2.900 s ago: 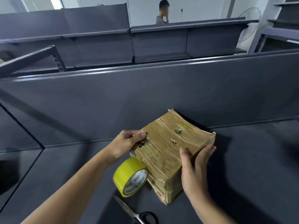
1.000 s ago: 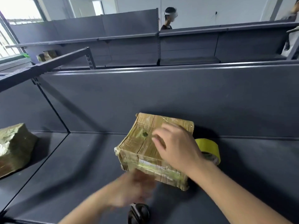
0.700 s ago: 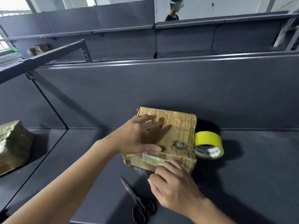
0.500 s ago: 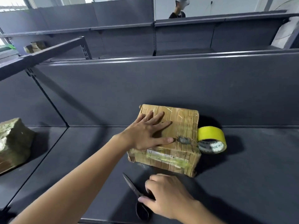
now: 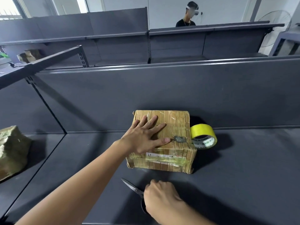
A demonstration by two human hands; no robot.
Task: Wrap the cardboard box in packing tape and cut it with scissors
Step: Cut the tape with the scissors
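Head, left hand [image 5: 142, 140]: grip wide, flat on your taped brown cardboard box [image 5: 176, 125].
Right hand [image 5: 160, 198]: grip holds black metal scissors [image 5: 132, 186].

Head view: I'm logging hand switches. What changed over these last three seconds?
The box was turned, so the tape roll went from its near left to its right. The left hand moved from the box's edge to lie flat on top. The right hand left the box and came down onto the scissors, curling over the handles. The scissors stayed lying on the shelf.
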